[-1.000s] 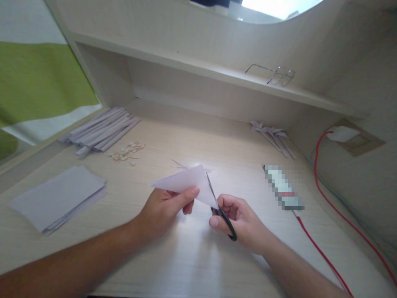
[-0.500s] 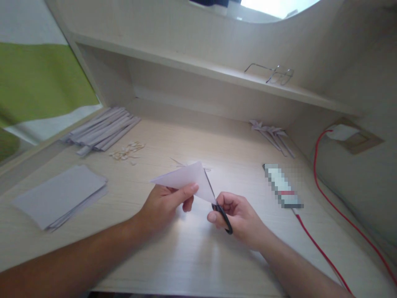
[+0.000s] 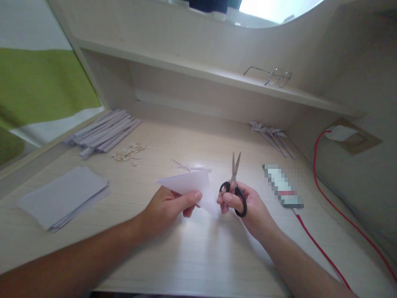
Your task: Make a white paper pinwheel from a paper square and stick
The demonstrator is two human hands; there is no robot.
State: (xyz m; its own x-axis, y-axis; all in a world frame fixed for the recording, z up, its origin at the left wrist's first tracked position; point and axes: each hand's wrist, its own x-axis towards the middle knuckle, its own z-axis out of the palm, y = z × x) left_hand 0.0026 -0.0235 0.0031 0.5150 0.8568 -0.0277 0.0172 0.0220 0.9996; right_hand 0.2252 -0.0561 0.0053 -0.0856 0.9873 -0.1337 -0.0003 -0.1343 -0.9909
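From the head camera, we pinch a folded white sheet (image 3: 187, 182) in our left hand (image 3: 169, 207), thumb on top and fingers curled beneath, so the paper stays flat and lifted off the desk (image 3: 198, 256) with its free edge turned toward the other hand. Our right hand (image 3: 248, 205) grips the black-handled scissors (image 3: 234, 186), thumb and fingers threaded through the loops; the blades point up and away from us, slightly parted, just beside the sheet's right edge and not touching it, a hold that seems meant to keep the tips clear of the paper. A few thin paper slivers (image 3: 189, 167) lie on the desk just beyond our left fingertips. Well to the left of that hand lies a stack of flat sheets (image 3: 65, 196), and farther off a bundle of long folded strips (image 3: 104, 132) with small scraps (image 3: 128, 152) beside it. Beyond our right fingers lie folded paper pieces (image 3: 273, 134), a blurred flat object (image 3: 283, 186) with a red cable (image 3: 322, 194), and glasses (image 3: 273, 75) on the shelf above.
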